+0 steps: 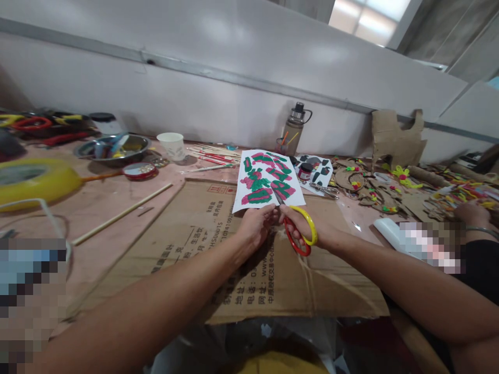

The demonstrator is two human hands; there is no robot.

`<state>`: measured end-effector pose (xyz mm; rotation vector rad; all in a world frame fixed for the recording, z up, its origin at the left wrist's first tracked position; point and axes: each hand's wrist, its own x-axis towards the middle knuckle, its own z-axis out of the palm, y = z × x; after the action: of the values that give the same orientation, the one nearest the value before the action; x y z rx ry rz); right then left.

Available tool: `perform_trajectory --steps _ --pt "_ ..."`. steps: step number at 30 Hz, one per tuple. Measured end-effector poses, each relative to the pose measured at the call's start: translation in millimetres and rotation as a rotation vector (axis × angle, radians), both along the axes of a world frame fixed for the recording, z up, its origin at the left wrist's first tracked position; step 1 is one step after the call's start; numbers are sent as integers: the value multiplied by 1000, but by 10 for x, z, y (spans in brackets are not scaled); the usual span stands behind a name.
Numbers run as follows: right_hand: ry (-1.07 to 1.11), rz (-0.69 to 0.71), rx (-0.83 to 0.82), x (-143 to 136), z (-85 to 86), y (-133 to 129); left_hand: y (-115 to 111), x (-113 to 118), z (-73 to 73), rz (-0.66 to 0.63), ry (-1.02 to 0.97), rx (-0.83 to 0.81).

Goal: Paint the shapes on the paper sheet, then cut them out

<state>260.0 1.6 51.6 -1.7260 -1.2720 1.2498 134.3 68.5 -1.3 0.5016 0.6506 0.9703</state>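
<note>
A white sheet [257, 169] painted with pink and green shapes is held up above a flattened cardboard box [175, 239]. My left hand [257, 226] pinches its lower edge. Closed around scissors with one yellow and one red handle loop [312, 228], my right hand [298, 223] is just right of the left one. The scissor blades point up and away, at the sheet's lower edge between the pink and green shapes.
Behind are a paper cup [171, 146], a metal bowl [113, 149], thin sticks [214, 155] and a bottle [294, 127]. Yellow tape [42, 182] lies left. Cardboard crafts [362, 182] and another person's hand [471, 215] are at right.
</note>
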Motion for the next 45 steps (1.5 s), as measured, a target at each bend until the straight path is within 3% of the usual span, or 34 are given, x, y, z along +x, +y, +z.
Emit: perform_trajectory --steps 9,15,21,33,45 --pt "1 -38 -16 -23 38 -17 0 3 8 1 -25 -16" --pt "45 -68 -67 -75 54 -40 10 24 35 109 -82 -53" --pt "31 -22 20 -69 46 -86 -16 15 91 121 -74 -71" --pt "15 -20 11 -27 33 -98 -52 -4 214 126 -35 19" --pt "-2 -48 -16 -75 52 -84 35 -9 32 91 17 -29"
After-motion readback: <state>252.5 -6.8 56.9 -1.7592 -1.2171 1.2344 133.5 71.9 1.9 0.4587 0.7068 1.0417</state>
